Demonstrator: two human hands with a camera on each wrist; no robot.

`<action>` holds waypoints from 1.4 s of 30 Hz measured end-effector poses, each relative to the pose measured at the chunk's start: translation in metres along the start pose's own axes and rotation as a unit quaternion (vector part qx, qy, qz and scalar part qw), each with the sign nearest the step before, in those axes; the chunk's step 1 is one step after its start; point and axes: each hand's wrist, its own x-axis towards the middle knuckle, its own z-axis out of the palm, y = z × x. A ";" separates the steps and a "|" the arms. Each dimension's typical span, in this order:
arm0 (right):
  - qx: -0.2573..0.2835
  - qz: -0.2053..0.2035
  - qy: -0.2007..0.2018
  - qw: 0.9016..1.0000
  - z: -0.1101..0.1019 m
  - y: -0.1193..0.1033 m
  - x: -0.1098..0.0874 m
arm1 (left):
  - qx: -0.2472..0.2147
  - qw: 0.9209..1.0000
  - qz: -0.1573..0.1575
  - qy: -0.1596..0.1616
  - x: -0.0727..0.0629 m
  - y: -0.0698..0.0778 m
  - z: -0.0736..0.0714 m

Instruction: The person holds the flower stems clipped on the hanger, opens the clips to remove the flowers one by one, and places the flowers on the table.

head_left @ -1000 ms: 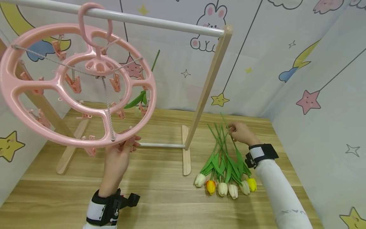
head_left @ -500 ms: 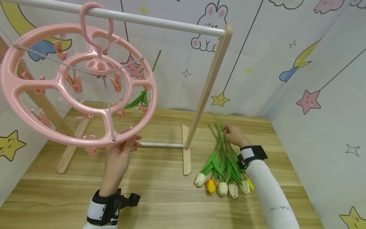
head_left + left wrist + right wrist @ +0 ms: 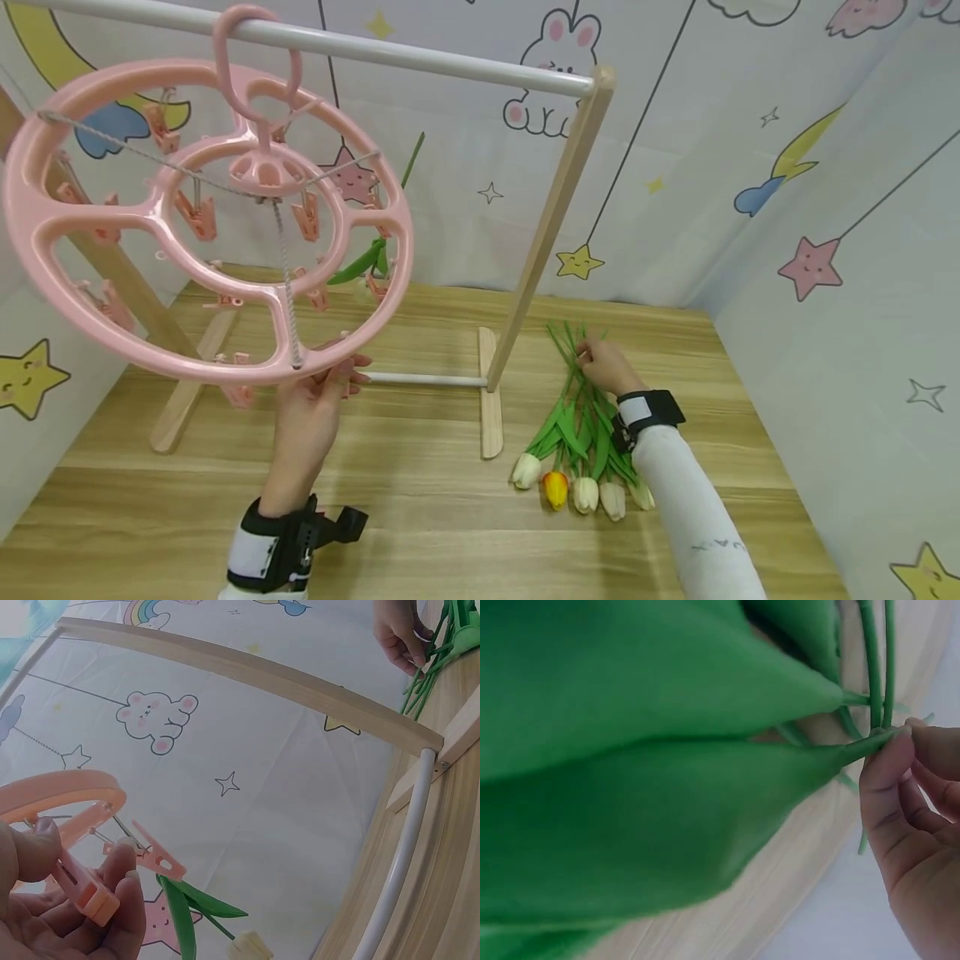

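Observation:
A round pink hanger [image 3: 255, 374] with several clothespins hangs at the left of the head view. My left hand [image 3: 311, 417] is at its front rim; in the left wrist view, its thumb and fingers grip a pink clothespin [image 3: 84, 889]. At the right, several artificial tulips [image 3: 585, 493] lie with blooms towards me. My right hand [image 3: 609, 367] pinches a green tulip stem [image 3: 868, 745] near the bunch's stem ends; I cannot tell which bloom it belongs to. Another clothespin [image 3: 161, 862] is beside a whitish tulip [image 3: 251, 947] hanging upside down.
A white rod [image 3: 420, 60] carries the hanger, and a wooden post [image 3: 551, 225] stands between hanger and tulips. The post's foot [image 3: 491, 408] and a low white bar [image 3: 427, 379] are near the wooden tabletop [image 3: 450, 542]. Patterned walls enclose the back and right.
My right hand has moved left and slightly towards me along the stems. The yellow tulip at the right is now out of sight by my sleeve. My left hand stays at the rim.

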 end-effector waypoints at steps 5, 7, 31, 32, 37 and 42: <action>0.004 0.017 0.003 1.000 0.002 -0.002 -0.002 | -0.002 1.000 0.004 -0.001 0.000 -0.001 0.000; 0.004 0.025 -0.001 1.000 0.002 -0.003 -0.003 | -0.001 1.000 0.008 -0.002 0.001 -0.002 0.000; -0.034 -0.036 -0.106 0.993 -0.032 -0.027 -0.016 | -0.102 0.984 0.126 -0.073 0.002 0.000 -0.003; -0.032 -0.032 -0.130 0.990 -0.034 -0.031 -0.017 | -0.107 0.982 0.132 -0.080 0.002 0.000 -0.003; -0.007 -0.022 -0.251 0.968 -0.031 -0.055 -0.022 | -0.138 0.969 0.173 -0.110 0.002 0.003 -0.001; -0.013 -0.078 -0.304 0.949 -0.017 -0.083 -0.027 | -0.163 0.957 0.203 -0.129 0.001 0.004 0.000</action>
